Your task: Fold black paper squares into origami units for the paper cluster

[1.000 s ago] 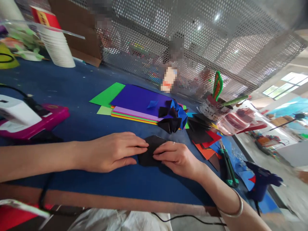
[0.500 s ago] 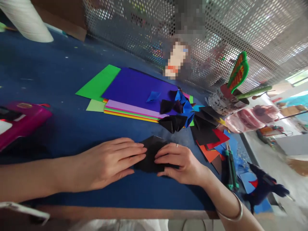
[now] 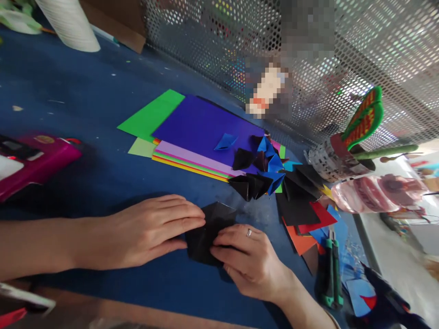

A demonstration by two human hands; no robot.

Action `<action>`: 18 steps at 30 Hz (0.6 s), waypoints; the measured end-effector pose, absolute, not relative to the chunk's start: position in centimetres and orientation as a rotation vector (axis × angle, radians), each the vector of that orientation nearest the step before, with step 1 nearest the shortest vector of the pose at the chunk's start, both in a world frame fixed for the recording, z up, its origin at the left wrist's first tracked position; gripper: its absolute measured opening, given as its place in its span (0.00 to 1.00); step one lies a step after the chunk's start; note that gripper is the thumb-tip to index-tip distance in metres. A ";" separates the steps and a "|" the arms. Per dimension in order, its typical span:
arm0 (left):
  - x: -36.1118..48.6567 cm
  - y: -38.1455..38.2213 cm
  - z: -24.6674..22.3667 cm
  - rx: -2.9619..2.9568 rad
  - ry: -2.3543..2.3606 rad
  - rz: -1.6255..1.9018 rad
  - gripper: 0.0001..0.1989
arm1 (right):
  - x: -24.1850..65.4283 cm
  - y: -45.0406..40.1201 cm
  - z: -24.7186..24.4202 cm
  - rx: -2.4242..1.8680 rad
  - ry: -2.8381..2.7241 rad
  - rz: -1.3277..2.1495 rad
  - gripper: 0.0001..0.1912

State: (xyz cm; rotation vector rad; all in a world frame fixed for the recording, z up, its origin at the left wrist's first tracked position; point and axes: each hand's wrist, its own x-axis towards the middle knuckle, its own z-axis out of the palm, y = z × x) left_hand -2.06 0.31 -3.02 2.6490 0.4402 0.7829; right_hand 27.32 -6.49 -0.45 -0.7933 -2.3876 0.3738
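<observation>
A black folded paper (image 3: 216,219), with a crease running from its far edge, lies on the table between my hands. My left hand (image 3: 154,233) rests flat with fingers stretched out, their tips touching the paper's left side and the thumb held apart. My right hand (image 3: 252,256), with a ring on one finger, has its fingers bent onto the paper's right side; the thumb is partly hidden under them. Just beyond lie black folded paper pieces (image 3: 250,186) and blue folded paper pieces (image 3: 274,162).
Coloured paper sheets (image 3: 202,123) are stacked behind my hands. A magenta device (image 3: 51,153) sits at left. To the right are loose black and red papers (image 3: 302,203), green-handled pliers (image 3: 332,269), a dark glue gun (image 3: 386,292) and a pen cup (image 3: 332,160). A perforated metal screen (image 3: 212,50) stands behind.
The view has shifted and tilted slightly. My right hand has moved nearer to me along the black paper, and the paper has turned a little. My left hand stays at its left side.
</observation>
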 end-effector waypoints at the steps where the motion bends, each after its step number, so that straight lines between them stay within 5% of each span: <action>1: -2.1 0.3 -3.1 2.635 0.445 0.774 0.20 | 27.2 -6.6 -0.5 -0.795 -2.385 0.347 0.16; 6: -2.1 0.1 -2.2 2.577 0.528 0.788 0.12 | 26.4 -7.3 -0.9 -0.824 -2.369 0.240 0.15; 18: -3.0 -0.9 -1.4 2.489 0.525 0.853 0.19 | 25.6 -8.0 -1.1 -0.958 -2.306 0.283 0.13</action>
